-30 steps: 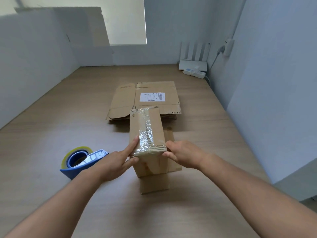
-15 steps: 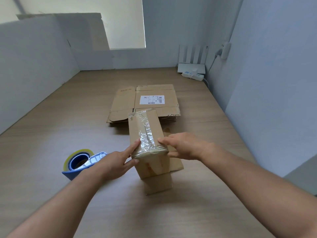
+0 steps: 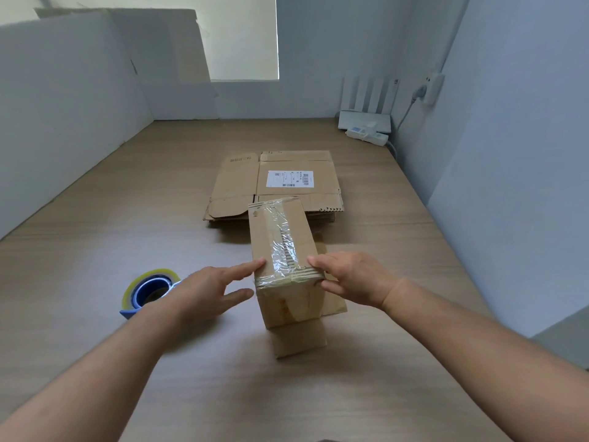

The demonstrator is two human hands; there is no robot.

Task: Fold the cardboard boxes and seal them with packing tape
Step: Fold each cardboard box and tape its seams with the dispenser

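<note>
Where pale partition walls [image 3: 63, 90] close it in on the left, back and right, a wood-grain table [image 3: 95, 244] fills most of the view. A stack of flattened cardboard boxes [image 3: 236, 186] lies at its middle, the top sheet bearing a white shipping label [image 3: 290, 179]. Just in front of that stack, nearer the person, stands the folded cardboard box [image 3: 271, 240], a tall narrow carton. Its far end overlaps the stack's near edge as seen from the head camera. Loose flaps splay onto the table at its near side and its right side. A strip of clear packing tape [image 3: 282, 237] runs lengthwise down the top seam and wraps over the near edge onto the front face, wrinkled and shiny. Both forearms reach in from the bottom corners. The left hand [image 3: 204, 291] is open with its fingers straight: the forefinger tip touches the box's upper left edge beside the tape, and the other fingers point at the left wall just short of it. The right hand [image 3: 353, 277] is also spread rather than wrapped. Its forefinger lies flat across the top near the front edge, and its thumb presses the right side just below. A blue tape dispenser [image 3: 149, 288] with a yellowish roll sits on the table left of the box, partly behind the left wrist. A white router [image 3: 365, 119] and a power strip [image 3: 366, 135] sit in the far right corner.
</note>
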